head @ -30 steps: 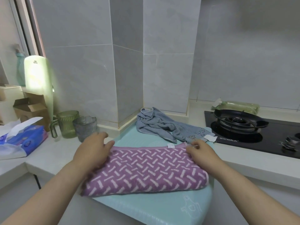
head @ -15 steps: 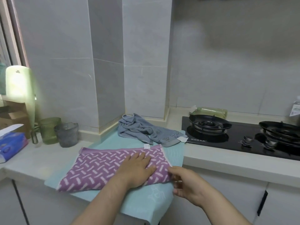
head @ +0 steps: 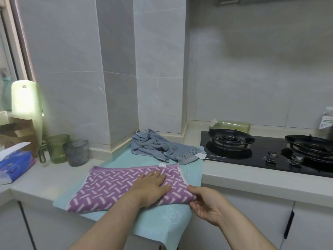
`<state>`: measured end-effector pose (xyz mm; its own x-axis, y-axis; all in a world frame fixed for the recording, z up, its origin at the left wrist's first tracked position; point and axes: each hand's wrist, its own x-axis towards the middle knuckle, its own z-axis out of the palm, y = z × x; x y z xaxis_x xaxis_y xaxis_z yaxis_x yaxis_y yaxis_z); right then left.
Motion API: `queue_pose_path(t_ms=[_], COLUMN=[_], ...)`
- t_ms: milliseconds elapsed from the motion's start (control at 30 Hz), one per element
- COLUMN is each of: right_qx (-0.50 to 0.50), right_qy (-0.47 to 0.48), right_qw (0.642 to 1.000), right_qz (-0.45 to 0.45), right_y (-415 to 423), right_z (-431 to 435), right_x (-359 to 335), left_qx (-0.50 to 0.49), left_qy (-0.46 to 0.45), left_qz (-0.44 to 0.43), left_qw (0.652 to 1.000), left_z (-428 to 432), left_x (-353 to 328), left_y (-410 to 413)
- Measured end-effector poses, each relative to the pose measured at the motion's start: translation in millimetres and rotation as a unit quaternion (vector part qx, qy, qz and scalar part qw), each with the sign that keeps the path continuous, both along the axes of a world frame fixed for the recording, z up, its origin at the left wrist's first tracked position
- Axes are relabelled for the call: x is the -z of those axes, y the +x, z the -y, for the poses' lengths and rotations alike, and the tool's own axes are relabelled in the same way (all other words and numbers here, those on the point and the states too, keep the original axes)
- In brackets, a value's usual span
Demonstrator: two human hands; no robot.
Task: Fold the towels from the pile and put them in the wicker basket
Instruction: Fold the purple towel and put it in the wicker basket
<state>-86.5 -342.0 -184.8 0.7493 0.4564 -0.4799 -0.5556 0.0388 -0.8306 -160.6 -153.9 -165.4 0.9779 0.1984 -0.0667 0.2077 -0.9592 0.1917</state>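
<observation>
A purple towel with white dashes (head: 111,186) lies folded on a light blue mat (head: 162,219) at the counter's front edge. My left hand (head: 151,184) presses flat on the towel's right half, fingers straight. My right hand (head: 205,201) pinches the towel's near right corner at the mat's edge. A crumpled grey-blue towel (head: 158,147) lies behind it, near the wall corner. No wicker basket is in view.
A black gas hob (head: 270,150) with two burners fills the counter to the right. A green cup (head: 57,148), a grey cup (head: 76,152) and a blue tissue pack (head: 14,165) stand at the left. A plastic bottle (head: 232,125) lies behind the hob.
My left hand moved from the towel's left end to its right half. My right hand dropped from the far right edge to the near right corner. The view turned right.
</observation>
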Motion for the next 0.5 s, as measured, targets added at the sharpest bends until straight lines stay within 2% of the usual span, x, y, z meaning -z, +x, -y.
queue_pose_path(t_ms=[100, 200, 367, 433, 500], right_qx=[0.032, 0.017, -0.034, -0.052, -0.057], right_qy=[-0.033, -0.064, -0.088, -0.099, -0.124], right_qw=[0.997, 0.991, 0.991, 0.989, 0.986], right_qz=[0.059, 0.116, 0.093, 0.092, 0.094], right_y=[-1.1, -0.8, 2.2, 2.1, -0.3], right_z=[-2.8, -3.5, -10.4, -21.5, -29.5], right_x=[5.5, 6.3, -11.0, -16.1, -16.1], left_qx=[0.002, 0.007, 0.014, 0.011, 0.01], left_qy=[0.015, 0.025, 0.028, 0.008, -0.031], left_qz=[-0.008, -0.012, -0.008, 0.023, 0.099], left_qw=[1.0, 1.0, 0.999, 1.0, 0.995], left_z=[0.5, 0.6, -0.8, 1.6, 5.9], left_x=[0.3, 1.0, 3.4, 1.9, -0.2], left_y=[-0.9, -1.1, 1.2, -2.0, -10.6])
